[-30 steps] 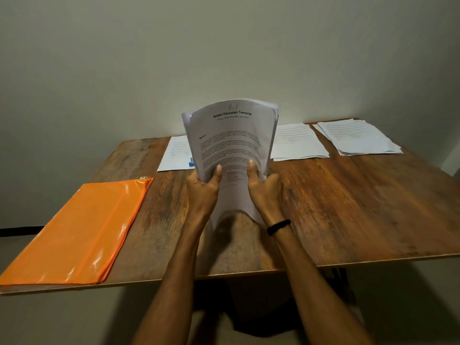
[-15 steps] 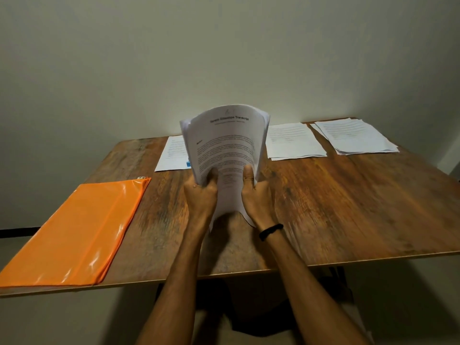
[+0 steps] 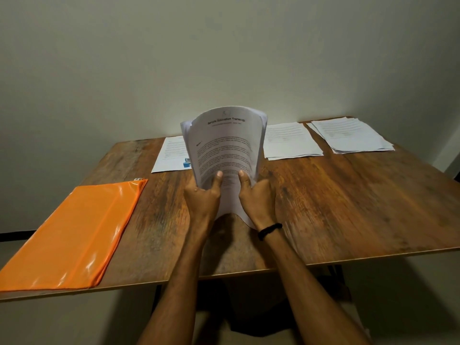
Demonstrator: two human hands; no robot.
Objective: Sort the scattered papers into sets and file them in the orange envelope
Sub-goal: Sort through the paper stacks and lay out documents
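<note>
A stack of printed papers stands upright on its lower edge at the middle of the wooden table, its sheets bowed. My left hand grips its lower left side and my right hand its lower right side, thumbs on the front page. The orange envelope lies flat at the table's front left corner. Three other paper piles lie along the far edge: one behind the held stack to the left, one right of it, one at the far right.
A small blue object rests on the left paper pile, partly hidden by the held stack. The wall rises directly behind the table. A black band circles my right wrist.
The upright stack and both hands shifted slightly away from me and lower on the table; the grip stays the same. The other piles and the envelope have not moved.
</note>
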